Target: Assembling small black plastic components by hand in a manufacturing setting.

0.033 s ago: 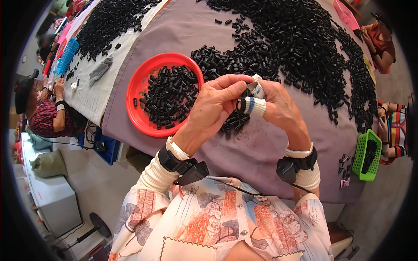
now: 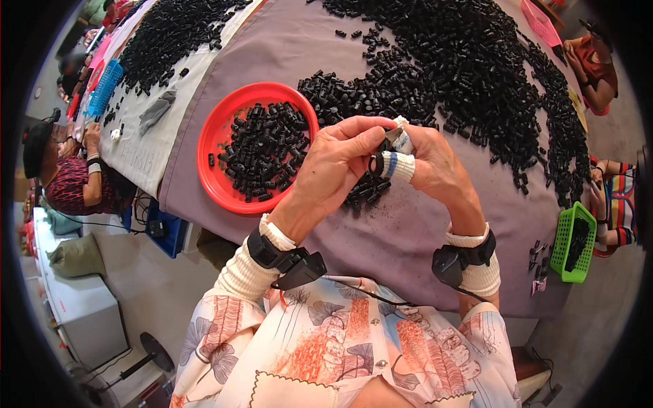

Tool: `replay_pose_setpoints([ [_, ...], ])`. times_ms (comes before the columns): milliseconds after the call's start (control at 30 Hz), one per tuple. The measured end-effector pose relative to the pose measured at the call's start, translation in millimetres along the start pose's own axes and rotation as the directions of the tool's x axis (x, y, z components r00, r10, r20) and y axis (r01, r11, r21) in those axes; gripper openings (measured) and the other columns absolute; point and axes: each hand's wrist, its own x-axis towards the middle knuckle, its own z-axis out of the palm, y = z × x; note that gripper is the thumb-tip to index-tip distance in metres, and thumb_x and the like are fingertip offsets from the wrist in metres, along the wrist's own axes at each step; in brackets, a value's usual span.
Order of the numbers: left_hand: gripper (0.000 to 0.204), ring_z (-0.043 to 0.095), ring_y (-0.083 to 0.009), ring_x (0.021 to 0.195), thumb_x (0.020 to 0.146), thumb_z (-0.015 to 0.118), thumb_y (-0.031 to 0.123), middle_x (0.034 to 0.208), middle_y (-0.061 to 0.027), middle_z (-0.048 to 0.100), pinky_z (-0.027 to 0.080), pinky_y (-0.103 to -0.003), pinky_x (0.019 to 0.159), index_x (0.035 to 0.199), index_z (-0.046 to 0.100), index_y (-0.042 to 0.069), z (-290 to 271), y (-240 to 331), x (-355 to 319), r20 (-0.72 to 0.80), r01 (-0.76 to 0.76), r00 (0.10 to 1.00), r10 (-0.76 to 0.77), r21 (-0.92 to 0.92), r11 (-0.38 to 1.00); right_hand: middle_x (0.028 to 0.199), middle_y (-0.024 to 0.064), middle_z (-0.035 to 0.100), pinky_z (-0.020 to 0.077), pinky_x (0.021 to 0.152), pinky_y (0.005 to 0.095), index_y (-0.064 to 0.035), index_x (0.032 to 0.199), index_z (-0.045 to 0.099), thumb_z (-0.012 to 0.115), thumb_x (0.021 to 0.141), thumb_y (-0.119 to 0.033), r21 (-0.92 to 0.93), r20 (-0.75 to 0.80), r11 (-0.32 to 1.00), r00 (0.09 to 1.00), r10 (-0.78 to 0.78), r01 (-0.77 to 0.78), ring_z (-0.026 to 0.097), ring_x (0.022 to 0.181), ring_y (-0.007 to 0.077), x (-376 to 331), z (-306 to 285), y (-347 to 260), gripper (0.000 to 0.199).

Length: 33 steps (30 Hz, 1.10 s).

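Observation:
My left hand (image 2: 330, 163) and my right hand (image 2: 439, 166) meet over the near edge of a heap of small black cylindrical parts (image 2: 462, 75). Between their fingertips is a small black part (image 2: 373, 164), mostly hidden by the fingers. Left thumb and forefinger are pinched together, and the right fingers curl in against them. White knitted finger covers (image 2: 400, 166) with blue stripes wrap right fingers. To the left of my hands stands a round red basin (image 2: 211, 182), holding more of the black parts (image 2: 265, 149).
Mauve cloth (image 2: 408, 251) covers the table. A green basket (image 2: 559, 251) stands at the right edge beside a few loose parts. At left, another heap (image 2: 163, 41) and a blue basket (image 2: 105, 85) lie on pale cloth. Other people sit around the tables.

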Motion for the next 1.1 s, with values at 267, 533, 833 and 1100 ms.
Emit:
replay_pose_setpoints([
  [267, 0.020, 0.061, -0.0123, 0.085, 0.088, 0.056, 0.011, 0.095, -0.0082, 0.064, 0.050, -0.026, 0.076, 0.103, 0.060, -0.002, -2.4, 0.4, -1.0, 0.024, -0.005, 1.000, 0.004, 0.046, 0.999, 0.060, 0.0037, 0.046, 0.0364, 0.050, 0.0298, 0.0015, 0.072, 0.051, 0.069, 0.073, -0.030, 0.078, -0.004, 0.996, 0.999, -0.050, 0.050, 0.041, 0.055, 0.0118, 0.2, 4.8, 8.4, 0.036],
  [533, 0.019, 0.061, -0.0101, 0.078, 0.087, 0.057, 0.009, 0.091, -0.0074, 0.064, 0.050, -0.021, 0.068, 0.101, 0.060, -0.003, -0.2, 0.1, 1.1, -0.024, -0.012, 1.000, 0.013, 0.032, 0.999, 0.059, 0.0022, 0.047, 0.0360, 0.050, 0.0282, 0.0008, 0.072, 0.053, 0.070, 0.073, -0.029, 0.108, 0.003, 0.994, 0.999, -0.032, 0.031, 0.041, 0.054, 0.0097, 1.2, 6.5, 11.0, 0.034],
  [833, 0.021, 0.060, -0.0119, 0.082, 0.089, 0.053, 0.010, 0.093, -0.0086, 0.063, 0.051, -0.024, 0.073, 0.105, 0.058, -0.003, -1.3, -2.7, 0.4, 0.067, 0.040, 0.997, -0.030, -0.145, 0.989, 0.060, -0.0013, 0.048, 0.0360, 0.049, 0.0260, -0.0029, 0.071, 0.055, 0.076, 0.067, -0.032, 0.202, -0.021, 0.977, 0.997, 0.070, -0.064, 0.043, 0.056, 0.0073, -0.7, 2.8, 5.9, 0.036],
  [1100, 0.021, 0.061, -0.0120, 0.082, 0.089, 0.054, 0.010, 0.095, -0.0087, 0.063, 0.050, -0.024, 0.075, 0.105, 0.058, -0.003, -0.8, -2.9, -0.8, 0.043, 0.024, 0.999, -0.020, -0.091, 0.996, 0.060, 0.0012, 0.048, 0.0363, 0.050, 0.0280, -0.0005, 0.072, 0.054, 0.074, 0.067, -0.035, 0.099, -0.029, 0.995, 0.999, -0.013, 0.016, 0.044, 0.056, 0.0096, -0.3, 2.8, 8.8, 0.040],
])
